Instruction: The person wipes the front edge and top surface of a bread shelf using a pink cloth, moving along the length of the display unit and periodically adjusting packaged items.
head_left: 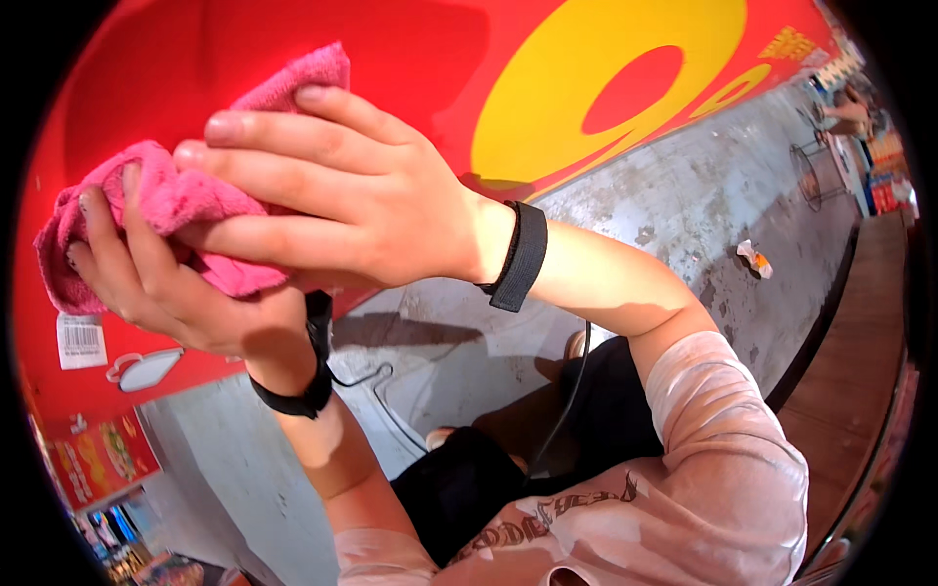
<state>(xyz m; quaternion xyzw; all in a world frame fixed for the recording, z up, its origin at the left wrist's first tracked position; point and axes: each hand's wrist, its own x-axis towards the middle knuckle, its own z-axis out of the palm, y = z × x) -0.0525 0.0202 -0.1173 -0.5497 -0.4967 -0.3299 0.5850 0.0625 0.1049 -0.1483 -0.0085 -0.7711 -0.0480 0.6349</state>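
A crumpled pink cloth point(217, 202) is bunched between my two hands, in front of a glossy red surface. My left hand point(186, 293) grips its lower left part, with the fingers curled over the folds. From the right, my right hand point(342, 181) reaches across it, its fingers nearly straight and pressed against the cloth. One fold of the cloth sticks up past the right fingertips. The right palm is hidden. A black band circles each wrist.
The red panel point(410, 59) carries large yellow shapes, a white barcode label point(82, 340) and a drawn white cup point(147, 370). Scuffed grey floor point(674, 195) stretches beyond, with a crumpled wrapper point(754, 259) on it. A brown wooden counter point(850, 361) runs along the right. A dark cable point(576, 391) hangs near my legs.
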